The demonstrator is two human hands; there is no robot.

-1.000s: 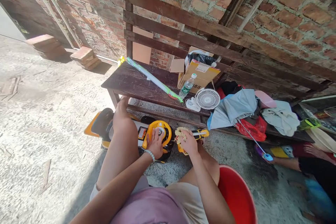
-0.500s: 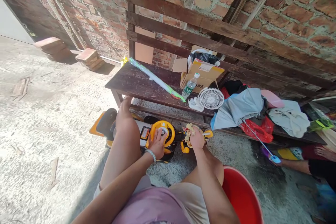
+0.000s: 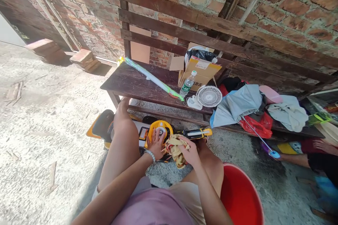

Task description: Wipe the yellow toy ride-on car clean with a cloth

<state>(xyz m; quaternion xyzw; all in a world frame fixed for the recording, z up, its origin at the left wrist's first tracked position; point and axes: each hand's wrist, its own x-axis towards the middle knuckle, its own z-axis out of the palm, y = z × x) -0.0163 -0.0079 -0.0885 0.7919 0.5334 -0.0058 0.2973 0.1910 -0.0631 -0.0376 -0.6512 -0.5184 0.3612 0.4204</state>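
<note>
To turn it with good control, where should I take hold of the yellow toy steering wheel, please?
Take the yellow rim from the near side with your left hand, which lies on the wheel. The rim is a raised ring around a dark hub, so fingers can probably wrap it. Your right hand holds crumpled pale material.

So my left hand (image 3: pixel 155 145) is sitting on the yellow steering wheel (image 3: pixel 159 130) of this yellow-and-black kids' ride-on toy (image 3: pixel 101 128), fingers spread, and the toy's on the ground around the lower middle of the frame. My right hand (image 3: pixel 189 153) is gripping a crumpled cream-coloured wad (image 3: pixel 174 151) with bits of red in it, just right of the wheel and over the toy. Can't tell what it's made of. A yellow-and-black bar (image 3: pixel 196 133) pokes out to the right behind it.
</note>
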